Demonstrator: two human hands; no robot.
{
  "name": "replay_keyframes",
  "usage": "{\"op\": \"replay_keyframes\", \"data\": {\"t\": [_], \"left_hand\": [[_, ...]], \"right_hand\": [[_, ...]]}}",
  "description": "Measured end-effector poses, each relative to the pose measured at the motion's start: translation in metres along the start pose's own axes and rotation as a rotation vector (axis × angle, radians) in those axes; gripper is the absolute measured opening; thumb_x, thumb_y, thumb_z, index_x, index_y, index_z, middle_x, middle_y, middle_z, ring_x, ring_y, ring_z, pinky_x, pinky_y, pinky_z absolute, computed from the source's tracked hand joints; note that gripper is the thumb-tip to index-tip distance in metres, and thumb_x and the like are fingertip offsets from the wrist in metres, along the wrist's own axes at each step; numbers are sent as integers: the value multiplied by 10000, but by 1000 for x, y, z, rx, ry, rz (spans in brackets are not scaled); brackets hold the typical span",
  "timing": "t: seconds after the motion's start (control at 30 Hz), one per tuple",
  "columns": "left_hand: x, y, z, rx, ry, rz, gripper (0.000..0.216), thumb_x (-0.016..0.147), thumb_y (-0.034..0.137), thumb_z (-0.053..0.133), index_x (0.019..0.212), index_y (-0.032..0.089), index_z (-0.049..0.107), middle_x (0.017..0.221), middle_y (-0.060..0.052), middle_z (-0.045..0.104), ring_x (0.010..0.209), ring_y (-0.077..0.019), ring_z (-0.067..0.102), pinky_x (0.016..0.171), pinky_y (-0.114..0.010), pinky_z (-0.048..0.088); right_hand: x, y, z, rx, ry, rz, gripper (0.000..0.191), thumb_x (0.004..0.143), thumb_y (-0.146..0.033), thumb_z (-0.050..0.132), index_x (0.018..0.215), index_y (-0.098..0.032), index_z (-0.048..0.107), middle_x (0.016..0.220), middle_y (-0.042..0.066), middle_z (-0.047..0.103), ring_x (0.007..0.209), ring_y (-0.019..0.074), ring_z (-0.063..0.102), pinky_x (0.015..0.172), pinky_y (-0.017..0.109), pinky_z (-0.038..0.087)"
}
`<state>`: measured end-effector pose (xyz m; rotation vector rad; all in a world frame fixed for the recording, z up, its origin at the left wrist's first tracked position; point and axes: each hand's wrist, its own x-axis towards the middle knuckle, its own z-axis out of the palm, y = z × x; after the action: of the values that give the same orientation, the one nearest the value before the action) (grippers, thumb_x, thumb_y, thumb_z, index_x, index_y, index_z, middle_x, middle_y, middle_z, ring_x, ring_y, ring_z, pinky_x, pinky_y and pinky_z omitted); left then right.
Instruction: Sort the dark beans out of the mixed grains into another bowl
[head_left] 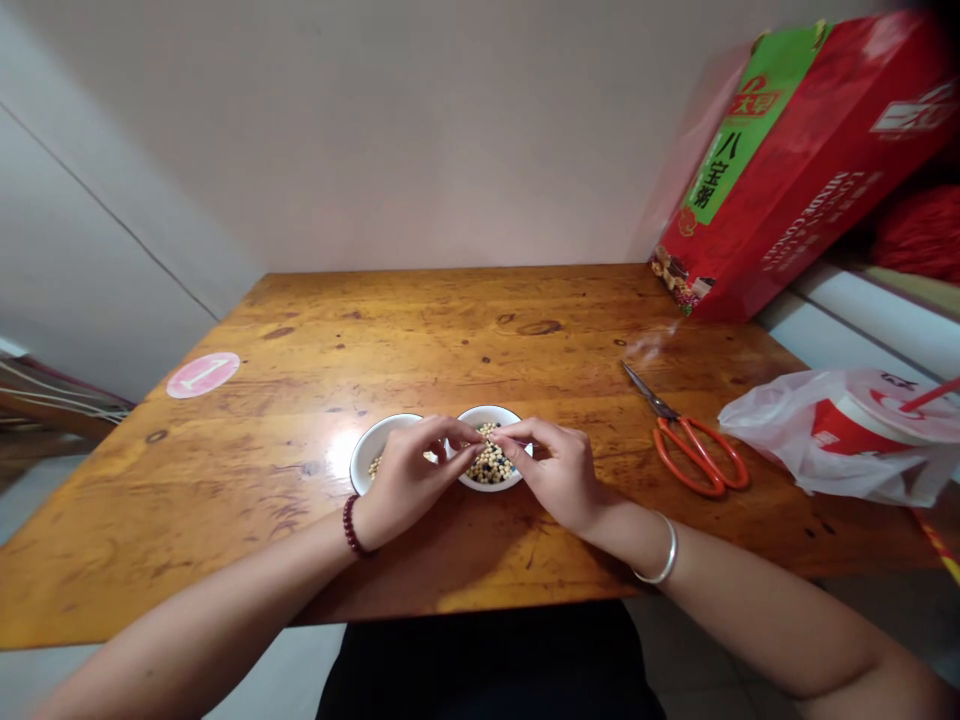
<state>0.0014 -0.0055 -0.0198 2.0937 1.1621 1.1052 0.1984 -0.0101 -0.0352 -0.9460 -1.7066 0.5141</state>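
Two small white bowls stand side by side near the table's front edge. The right bowl (491, 487) holds pale yellow beans (491, 462) mixed with dark ones. Over its rim my left hand (412, 460) and my right hand (566, 470) meet, thumb and forefinger of each pinched together. Whatever the fingertips hold, if anything, is too small to make out. My left hand partly covers the left bowl (364, 455), where some pale beans show. A dark beaded bracelet circles my left wrist, a silver bangle my right.
Scissors with orange handles (701, 455) lie on the wooden table (420, 330) to the right. Beyond them is a plastic bag (780, 420) around a red and white cup (862, 425). A red carton (795, 190) leans at the back right. A pink round sticker (202, 375) marks the left side.
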Motion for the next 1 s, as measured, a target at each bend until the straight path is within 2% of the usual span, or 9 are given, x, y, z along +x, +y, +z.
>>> {"op": "replay_keyframes", "data": {"t": [0.43,0.7,1.0], "left_hand": [[0,-1,2,-59,25,-5,151,867,248,701,992,197,636,892,-15,733,775,-100,711,571,-158,530],[0,0,2,-49,7,-8,124,888,246,665,998,189,652,936,-37,721,770,-96,672,597,-175,541],[0,0,2,-38,3,-6,134,882,242,676,1005,209,637,919,-6,712,771,-87,678,591,-165,533]], "right_hand": [[1,-1,1,32,-16,32,75,878,-254,669,862,-225,737,808,2,781,659,129,709,621,246,555],[2,0,1,25,-22,54,82,864,-243,665,820,-220,730,774,-2,773,624,125,693,623,248,555],[1,1,1,68,-27,59,69,865,-245,673,845,-219,734,786,3,773,648,128,702,628,246,554]]}}
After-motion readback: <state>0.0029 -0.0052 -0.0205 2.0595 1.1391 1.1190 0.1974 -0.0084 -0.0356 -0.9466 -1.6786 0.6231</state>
